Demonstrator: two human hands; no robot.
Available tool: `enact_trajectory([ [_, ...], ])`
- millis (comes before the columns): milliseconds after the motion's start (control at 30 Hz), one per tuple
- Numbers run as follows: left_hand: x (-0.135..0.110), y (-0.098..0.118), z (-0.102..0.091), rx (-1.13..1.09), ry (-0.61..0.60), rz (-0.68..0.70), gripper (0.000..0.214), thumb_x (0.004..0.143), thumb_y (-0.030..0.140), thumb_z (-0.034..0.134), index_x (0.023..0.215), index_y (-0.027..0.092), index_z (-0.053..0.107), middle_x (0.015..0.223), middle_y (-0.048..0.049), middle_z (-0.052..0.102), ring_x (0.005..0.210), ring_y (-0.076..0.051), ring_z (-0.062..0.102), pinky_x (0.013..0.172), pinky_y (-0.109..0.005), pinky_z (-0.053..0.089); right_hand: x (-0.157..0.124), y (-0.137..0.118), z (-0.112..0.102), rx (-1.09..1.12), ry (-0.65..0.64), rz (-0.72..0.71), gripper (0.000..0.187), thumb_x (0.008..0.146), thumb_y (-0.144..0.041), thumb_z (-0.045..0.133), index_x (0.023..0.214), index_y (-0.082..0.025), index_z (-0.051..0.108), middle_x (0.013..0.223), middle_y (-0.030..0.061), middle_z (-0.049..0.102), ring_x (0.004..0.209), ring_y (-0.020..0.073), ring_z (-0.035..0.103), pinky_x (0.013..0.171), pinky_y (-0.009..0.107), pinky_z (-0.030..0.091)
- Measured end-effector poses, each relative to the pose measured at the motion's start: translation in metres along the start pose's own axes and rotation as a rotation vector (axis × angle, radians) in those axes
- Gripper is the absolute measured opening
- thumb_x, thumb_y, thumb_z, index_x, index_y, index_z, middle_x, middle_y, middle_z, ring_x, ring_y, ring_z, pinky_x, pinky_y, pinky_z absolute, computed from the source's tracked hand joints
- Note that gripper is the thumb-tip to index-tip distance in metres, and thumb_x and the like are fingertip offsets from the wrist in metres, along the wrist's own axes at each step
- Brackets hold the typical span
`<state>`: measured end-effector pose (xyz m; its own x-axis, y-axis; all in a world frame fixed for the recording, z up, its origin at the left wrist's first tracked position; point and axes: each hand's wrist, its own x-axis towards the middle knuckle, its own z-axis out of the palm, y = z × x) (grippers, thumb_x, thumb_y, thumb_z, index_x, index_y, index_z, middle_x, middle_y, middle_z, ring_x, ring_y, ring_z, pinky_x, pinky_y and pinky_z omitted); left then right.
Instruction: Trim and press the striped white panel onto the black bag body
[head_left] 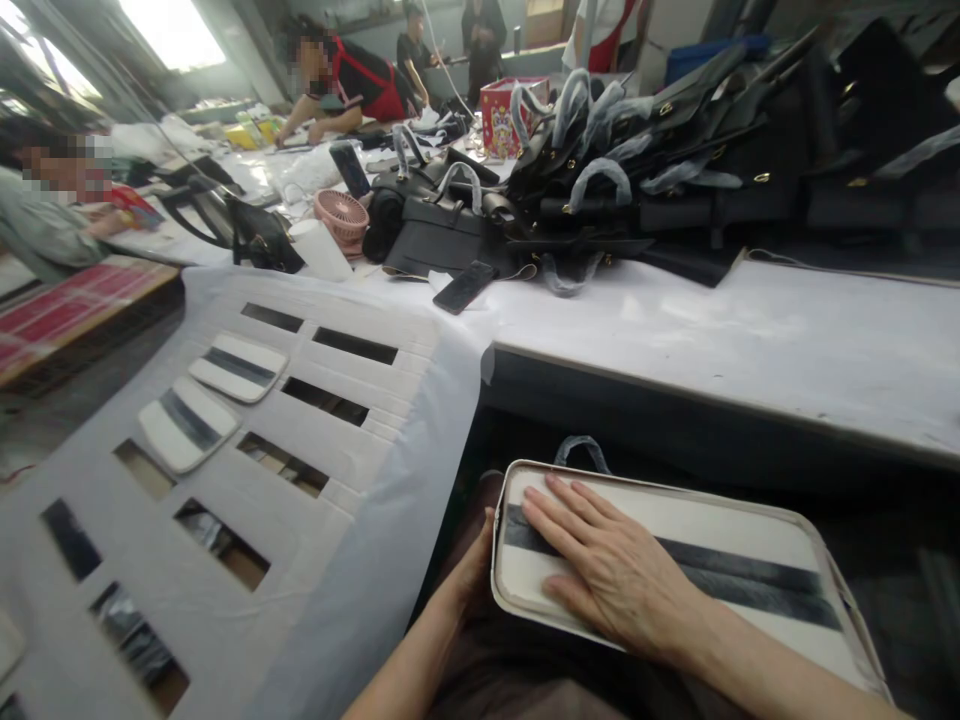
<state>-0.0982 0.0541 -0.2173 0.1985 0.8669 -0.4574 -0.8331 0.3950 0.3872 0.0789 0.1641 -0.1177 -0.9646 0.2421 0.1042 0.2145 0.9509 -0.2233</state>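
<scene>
Cream bag panel (757,590) lying on lap (525,690), long axis running left to lower right. Right hand (611,565) flat on top, fingers spread, not gripping. Left hand (474,570) at left edge, apparently holding it, view partly hidden.

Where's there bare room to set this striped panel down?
The white-covered tabletop right of the black phone is free, between the black handbags and the table's front edge. The slotted white sheet has room beside the two striped panels, though its cut-outs break it up. Crowded: the handbags and the pink fan behind.
</scene>
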Motion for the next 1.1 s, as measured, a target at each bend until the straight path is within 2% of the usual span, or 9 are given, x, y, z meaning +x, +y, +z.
enact_trajectory([
  [167,-0.004,-0.007,-0.007,0.01,0.033,0.033,0.066,0.078,0.073,0.058,0.113,0.018,0.073,0.12,-0.0084,0.069,0.139,-0.032,0.039,0.119,-0.04,0.022,0.001,-0.004,-0.001,0.014,-0.006,-0.016,0.07,0.089,-0.031,0.06,0.152,-0.019,0.033,0.16,0.0042,0.023,0.148,0.0302,0.018,0.12,0.048,0.027],
  [300,-0.005,-0.003,-0.003,0.045,0.01,0.01,0.072,0.084,0.071,0.053,0.127,0.015,0.065,0.122,-0.0105,0.067,0.136,-0.033,0.042,0.117,-0.043,0.026,0.002,-0.006,0.001,0.028,-0.01,0.005,0.068,0.089,-0.03,0.06,0.152,-0.019,0.034,0.16,0.0052,0.023,0.148,0.0311,0.017,0.12,0.05,0.027],
  [367,-0.006,-0.001,-0.001,0.065,0.002,0.002,0.08,0.078,0.075,0.057,0.13,0.013,0.063,0.124,-0.0128,0.066,0.136,-0.035,0.042,0.116,-0.044,0.027,0.002,-0.006,0.001,0.061,-0.009,0.021,0.069,0.09,-0.029,0.059,0.152,-0.02,0.032,0.16,0.0043,0.025,0.147,0.0304,0.02,0.119,0.05,0.028],
  [433,-0.007,-0.001,0.0,0.061,0.027,-0.012,0.086,0.069,0.079,0.062,0.124,0.014,0.067,0.122,-0.0135,0.067,0.136,-0.037,0.041,0.116,-0.046,0.028,0.002,-0.005,-0.001,0.105,-0.004,0.035,0.066,0.091,-0.028,0.058,0.152,-0.023,0.033,0.159,0.0029,0.028,0.147,0.0291,0.023,0.119,0.05,0.029],
  [567,-0.008,-0.005,-0.006,0.034,0.098,-0.047,0.079,0.07,0.08,0.059,0.118,0.019,0.072,0.124,-0.0103,0.067,0.14,-0.035,0.036,0.118,-0.043,0.026,0.002,-0.003,-0.005,0.166,0.002,0.033,0.051,0.095,-0.037,0.055,0.144,-0.031,0.045,0.158,0.0028,0.031,0.146,0.0297,0.025,0.117,0.053,0.031],
  [667,-0.005,-0.007,-0.012,0.053,0.138,0.004,0.075,0.071,0.078,0.06,0.117,0.019,0.072,0.128,-0.01,0.065,0.142,-0.033,0.033,0.119,-0.041,0.022,0.004,-0.003,-0.002,0.159,0.02,0.046,0.049,0.093,-0.039,0.059,0.14,-0.029,0.05,0.158,0.0053,0.031,0.146,0.0319,0.023,0.117,0.054,0.031],
  [833,-0.004,-0.004,-0.015,0.064,0.123,-0.03,0.073,0.075,0.076,0.059,0.118,0.017,0.071,0.13,-0.012,0.064,0.143,-0.032,0.032,0.121,-0.04,0.018,0.006,-0.005,0.006,0.154,0.065,0.065,0.045,0.092,-0.037,0.061,0.136,-0.03,0.053,0.157,0.0049,0.032,0.147,0.0318,0.02,0.119,0.053,0.028],
  [967,-0.007,-0.002,-0.013,0.073,0.136,-0.009,0.069,0.071,0.073,0.067,0.113,0.019,0.074,0.133,-0.0063,0.063,0.148,-0.026,0.02,0.122,-0.028,0.008,0.008,-0.007,0.006,0.136,0.051,0.047,0.046,0.093,-0.042,0.059,0.136,-0.028,0.053,0.157,0.0066,0.033,0.147,0.0337,0.021,0.119,0.053,0.027],
  [1100,-0.011,0.003,-0.001,0.06,0.144,-0.038,0.072,0.064,0.073,0.072,0.111,0.019,0.075,0.128,-0.0077,0.066,0.146,-0.03,0.026,0.122,-0.033,0.01,0.008,-0.008,0.006,0.145,0.05,0.049,0.045,0.092,-0.042,0.06,0.135,-0.027,0.053,0.155,0.0068,0.036,0.146,0.0345,0.024,0.119,0.053,0.027],
])
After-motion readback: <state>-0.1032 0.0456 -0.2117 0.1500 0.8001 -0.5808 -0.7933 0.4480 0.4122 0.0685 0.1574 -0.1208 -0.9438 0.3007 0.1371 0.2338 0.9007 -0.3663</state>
